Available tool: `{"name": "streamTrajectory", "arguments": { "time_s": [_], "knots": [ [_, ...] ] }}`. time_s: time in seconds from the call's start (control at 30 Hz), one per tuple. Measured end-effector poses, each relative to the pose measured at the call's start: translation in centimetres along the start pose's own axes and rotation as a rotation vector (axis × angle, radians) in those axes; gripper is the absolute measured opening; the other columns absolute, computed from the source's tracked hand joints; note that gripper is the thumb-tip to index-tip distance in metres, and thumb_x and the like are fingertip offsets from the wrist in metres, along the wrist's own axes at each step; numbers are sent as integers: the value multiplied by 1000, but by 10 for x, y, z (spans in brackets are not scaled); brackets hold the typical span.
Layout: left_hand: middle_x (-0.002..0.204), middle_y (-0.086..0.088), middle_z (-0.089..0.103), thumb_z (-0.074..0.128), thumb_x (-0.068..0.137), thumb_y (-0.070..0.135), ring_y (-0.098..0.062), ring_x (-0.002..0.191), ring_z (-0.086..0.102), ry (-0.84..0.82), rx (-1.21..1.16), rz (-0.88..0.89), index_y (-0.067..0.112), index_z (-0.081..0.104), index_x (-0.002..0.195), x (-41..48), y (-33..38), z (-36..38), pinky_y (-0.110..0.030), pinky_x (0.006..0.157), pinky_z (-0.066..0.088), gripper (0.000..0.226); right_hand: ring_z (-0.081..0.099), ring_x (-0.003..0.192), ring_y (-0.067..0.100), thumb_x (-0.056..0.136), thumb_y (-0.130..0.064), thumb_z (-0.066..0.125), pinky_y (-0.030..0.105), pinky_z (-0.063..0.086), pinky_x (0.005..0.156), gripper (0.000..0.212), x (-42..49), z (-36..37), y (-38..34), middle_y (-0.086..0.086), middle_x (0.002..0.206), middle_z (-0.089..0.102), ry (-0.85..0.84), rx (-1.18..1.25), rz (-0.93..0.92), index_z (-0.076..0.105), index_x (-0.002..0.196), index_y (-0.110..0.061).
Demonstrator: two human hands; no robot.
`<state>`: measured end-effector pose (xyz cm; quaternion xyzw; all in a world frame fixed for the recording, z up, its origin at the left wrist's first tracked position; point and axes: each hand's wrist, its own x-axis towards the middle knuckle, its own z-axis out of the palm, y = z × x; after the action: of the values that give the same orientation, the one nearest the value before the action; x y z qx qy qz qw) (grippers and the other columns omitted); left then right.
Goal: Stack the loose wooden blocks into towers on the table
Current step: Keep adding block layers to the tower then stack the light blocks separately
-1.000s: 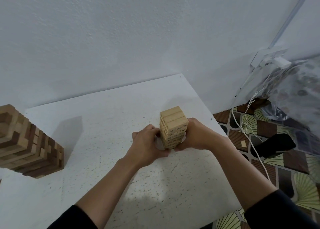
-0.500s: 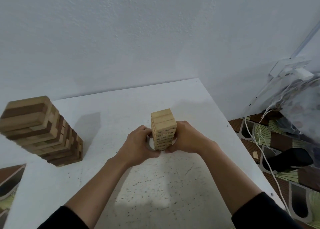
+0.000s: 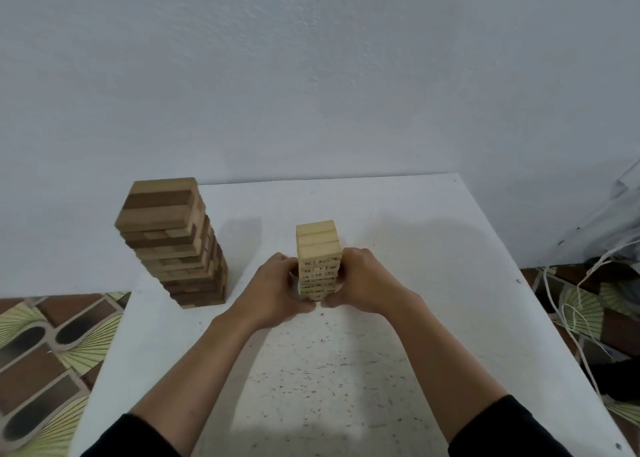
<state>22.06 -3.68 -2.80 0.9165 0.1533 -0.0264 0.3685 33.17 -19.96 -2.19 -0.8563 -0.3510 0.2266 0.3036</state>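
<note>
Both hands, left hand [image 3: 277,288] and right hand [image 3: 362,283], are clasping the pale block tower [image 3: 318,261] between them, gripping its lower half on the table [image 3: 415,248].

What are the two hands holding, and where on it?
The small pale block tower: left hand and right hand clasp its lower sides, one each; its top is free.

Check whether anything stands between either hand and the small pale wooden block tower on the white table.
Nothing visible does. The left hand and right hand both grip the small pale wooden block tower by its lower sides. The larger brown-and-tan wooden block tower stands apart on the white table, off to the left.
</note>
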Motion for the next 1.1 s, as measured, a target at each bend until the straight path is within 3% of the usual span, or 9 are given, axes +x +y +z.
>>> {"name": "streamTrajectory", "arguments": {
  "time_s": [0.23,0.33,0.47,0.67,0.83,0.9,0.97,1.03,1.1],
  "knots": [
    [98,6,63,71,62,34,-12,87,65,40,-35,-51,36,66,105,-11,-10,-8,-25,67,53,42,68,83,12,62,-19,92,33,60,76,39,11,11,-23,-4,91,73,-16,-33,-24,75,97,-16],
    [91,8,71,72,69,19,-10,81,68,63,-91,-28,30,69,105,-17,-7,-11,-28,67,57,37,68,84,12,64,-18,92,28,60,75,39,13,13,-29,-4,92,73,-26,-46,-19,75,98,-16],
    [105,10,72,72,77,18,-7,93,69,92,-168,-24,27,66,119,-26,-8,-12,-33,79,60,43,69,84,14,65,-16,90,30,61,74,36,16,14,-35,-3,91,72,-31,-48,-19,74,97,-15],
    [121,26,60,72,90,17,8,113,55,153,-288,-46,37,51,131,-44,-12,-7,-16,96,47,51,67,86,14,63,-21,92,33,60,76,41,12,16,-32,-3,94,68,6,-2,-22,72,97,-16],
    [148,17,49,66,94,13,2,136,44,182,-405,-86,27,37,154,-58,-18,-1,-7,99,41,68,53,97,8,70,-30,89,23,48,86,65,-8,23,-23,-7,111,54,34,-8,-56,60,128,-25],
    [151,18,47,59,98,9,5,138,42,210,-485,-74,29,37,154,-64,-13,0,-8,104,39,64,51,107,5,76,-26,83,25,48,97,81,-20,25,-17,-11,124,50,29,88,-11,44,147,-28],
    [153,19,45,51,102,8,5,139,40,244,-589,-44,29,37,154,-70,-8,0,-24,116,36,58,51,119,4,82,-10,75,31,48,106,83,-32,28,-13,-16,134,47,55,279,16,35,152,-31],
    [153,19,45,46,106,12,4,141,37,290,-701,1,27,38,154,-75,-3,0,-33,121,32,51,50,127,1,85,6,63,33,44,112,75,-43,31,-16,-18,139,50,155,516,-12,43,146,-34],
    [152,22,45,46,103,22,5,142,36,334,-788,45,28,38,154,-77,7,-2,-30,119,31,52,49,132,-1,91,7,56,32,40,115,61,-50,31,-27,-16,141,55,271,726,-56,52,141,-29]
  ]
}}
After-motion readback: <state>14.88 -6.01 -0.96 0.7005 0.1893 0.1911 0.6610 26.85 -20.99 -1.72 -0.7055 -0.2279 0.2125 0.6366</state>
